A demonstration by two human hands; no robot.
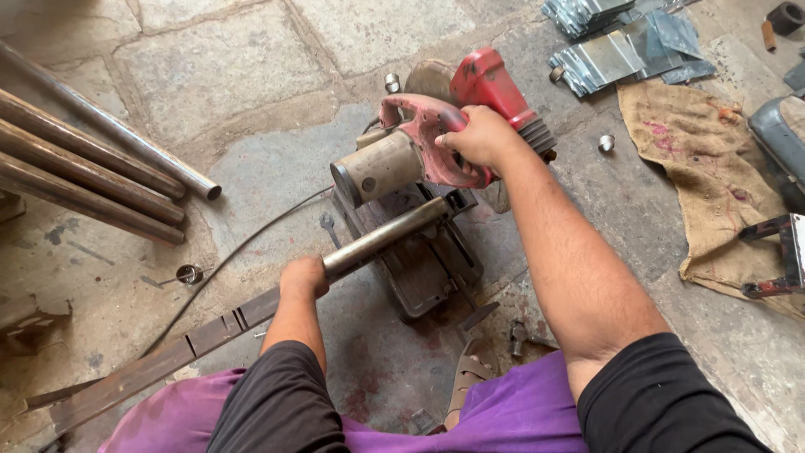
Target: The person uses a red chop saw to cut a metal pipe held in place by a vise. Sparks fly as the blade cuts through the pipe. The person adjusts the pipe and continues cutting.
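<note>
A red chop saw (470, 101) stands on the stone floor in front of me. My right hand (480, 136) is closed around its pinkish-red handle. A round steel pipe (387, 236) lies across the saw's base (419, 277), under the motor housing (377, 168). My left hand (303, 277) grips the near end of that pipe. The blade is mostly hidden behind the motor and my right hand.
Several long steel pipes (92, 168) lie at the left. A flat notched steel bar (159, 361) and a black cable (226, 260) run near my left knee. Cut metal sheets (620, 42) and a burlap sack (713, 168) lie at the right. Small pipe offcuts (189, 273) dot the floor.
</note>
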